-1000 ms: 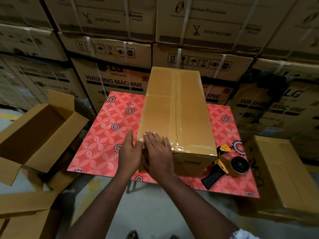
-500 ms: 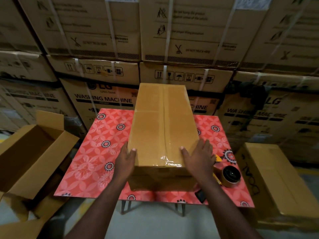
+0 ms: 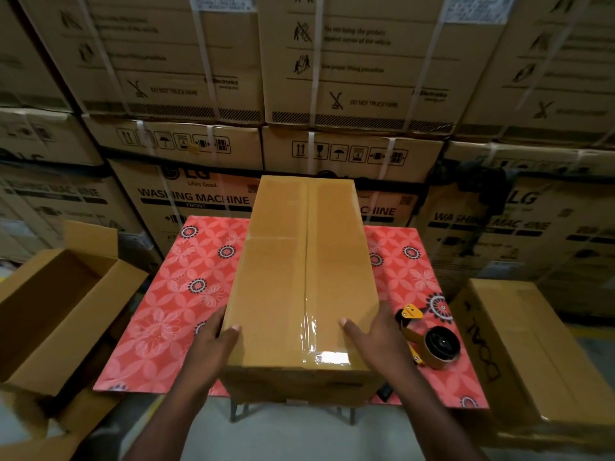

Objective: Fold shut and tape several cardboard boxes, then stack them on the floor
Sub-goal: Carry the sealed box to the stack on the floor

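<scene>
1. The box [image 3: 306, 277] lies lengthwise on the table [image 3: 173, 304], with its near end at the front edge. Its top flaps are folded shut. Glossy tape [image 3: 311, 331] runs along the centre seam and shines most at the near end. Whether it wraps over the far end cannot be told.
2. The left hand [image 3: 213, 341] grips the box's left side near the front corner, thumb hooked over the top edge. The right hand [image 3: 372, 334] mirrors it on the right side, thumb on top and fingers hidden down the side. Both hold the box and nothing else.
3. Judging by the sealed seam and the two-sided grip, folding and taping of this box look finished. The step in hand is probably lifting it off the table to stack it.
4. The dispenser [image 3: 432, 344] lies on the table just right of the box, close to the right hand but not touched.
5. An open box [image 3: 56, 311] sits low on the left with its flaps up and its inside bare. It is neither folded nor taped, so that work is left. More loose cardboard lies beneath it.
6. A shut box [image 3: 532, 344] rests low on the right, beside the table. It may be the start of the stack, but its tape cannot be made out.
7. Bare floor [image 3: 293, 437] shows in front of the table.
8. Strapped cartons [image 3: 349, 78] fill the wall behind and seem to be no part of the job.
</scene>
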Action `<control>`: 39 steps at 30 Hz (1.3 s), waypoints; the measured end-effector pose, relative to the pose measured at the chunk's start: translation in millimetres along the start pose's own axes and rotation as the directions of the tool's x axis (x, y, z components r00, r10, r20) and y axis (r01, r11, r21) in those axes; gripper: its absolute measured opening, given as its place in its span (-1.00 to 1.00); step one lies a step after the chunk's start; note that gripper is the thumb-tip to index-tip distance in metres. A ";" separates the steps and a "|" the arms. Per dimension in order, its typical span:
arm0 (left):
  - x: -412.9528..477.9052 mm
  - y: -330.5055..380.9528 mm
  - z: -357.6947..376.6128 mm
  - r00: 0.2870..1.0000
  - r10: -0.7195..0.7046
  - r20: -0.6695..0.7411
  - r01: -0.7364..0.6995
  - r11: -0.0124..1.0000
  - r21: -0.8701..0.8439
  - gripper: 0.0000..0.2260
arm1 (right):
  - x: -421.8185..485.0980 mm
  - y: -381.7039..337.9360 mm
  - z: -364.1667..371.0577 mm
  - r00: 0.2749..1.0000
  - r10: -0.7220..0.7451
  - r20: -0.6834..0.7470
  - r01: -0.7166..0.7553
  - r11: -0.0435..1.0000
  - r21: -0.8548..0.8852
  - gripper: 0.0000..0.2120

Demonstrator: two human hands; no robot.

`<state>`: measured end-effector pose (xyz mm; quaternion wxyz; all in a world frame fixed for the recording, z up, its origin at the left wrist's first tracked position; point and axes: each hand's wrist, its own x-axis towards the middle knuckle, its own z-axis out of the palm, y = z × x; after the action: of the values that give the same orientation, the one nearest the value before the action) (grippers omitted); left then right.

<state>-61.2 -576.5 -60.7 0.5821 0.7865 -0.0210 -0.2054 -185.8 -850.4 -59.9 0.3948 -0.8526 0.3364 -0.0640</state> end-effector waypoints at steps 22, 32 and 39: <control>165.3 53.5 23.1 0.992 0.066 0.111 -0.066 0.998 -0.002 -0.76 | 150.9 -40.4 -11.6 0.976 0.027 0.217 -0.159 0.770 0.618 -0.77; 197.3 40.4 26.5 0.992 0.032 0.120 -0.009 0.983 -0.185 -0.80 | 161.2 -39.5 -14.1 0.944 0.114 0.311 -0.301 0.688 0.661 -0.66; 219.3 28.0 26.1 0.977 0.042 0.210 0.013 0.967 -0.256 -0.65 | 165.0 -36.2 -15.1 0.914 0.161 0.373 -0.373 0.696 0.613 -0.56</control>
<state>136.1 -668.9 -106.6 0.6744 0.6781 -0.0626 -0.2854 -46.2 -946.2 -49.5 0.7254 -0.5927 0.3500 0.0037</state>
